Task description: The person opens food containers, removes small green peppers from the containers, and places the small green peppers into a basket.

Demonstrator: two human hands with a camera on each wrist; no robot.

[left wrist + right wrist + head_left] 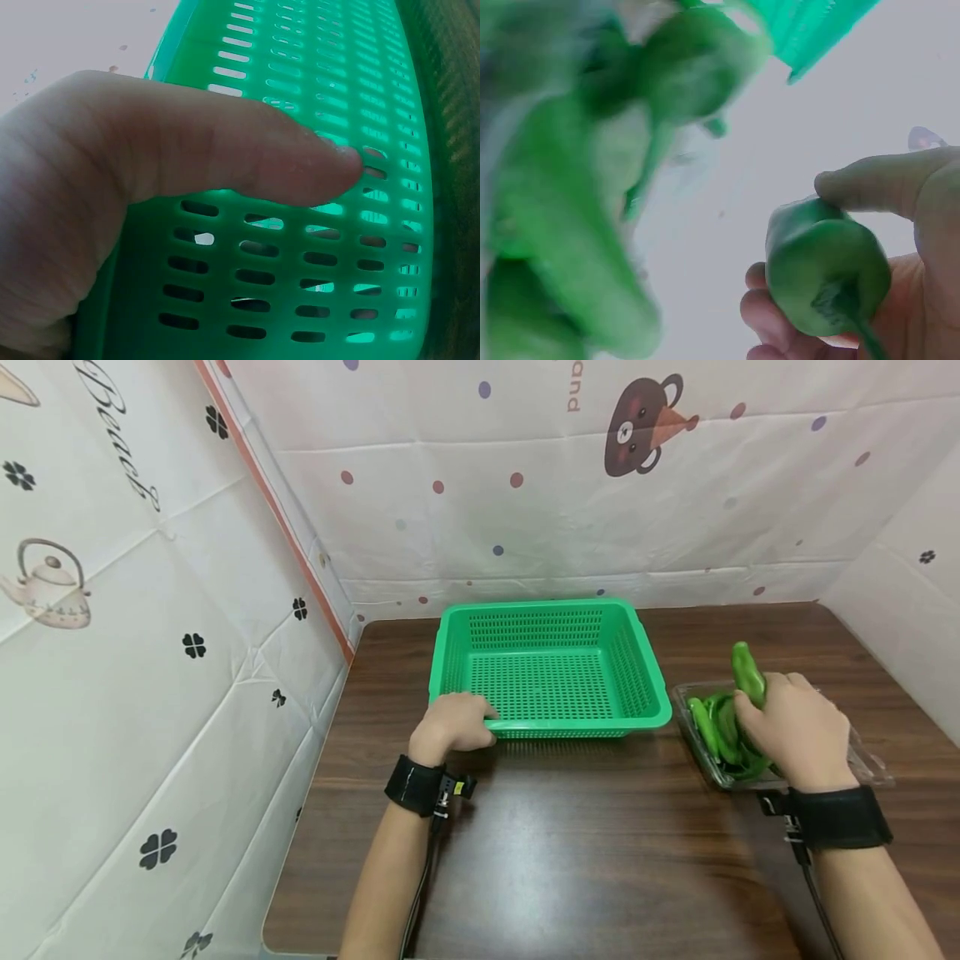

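Green pepper [826,276], stem seemingly wrist-side

Held pepper [826,276]: gripped by the right hand [900,255], stem end turned toward the camera.
Thumb [870,186]: laid over the pepper's top.
Other peppers [577,225]: seen blurred at left, apart from the hand.
Basket [810,26]: a green corner is seen at top.

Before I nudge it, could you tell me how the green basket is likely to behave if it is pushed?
The green basket looks empty and perforated all over, so it is probably light and would slide easily on the smooth wooden table. The left hand grips its near rim, which probably steadies it. Its low, wide shape makes tipping unlikely.
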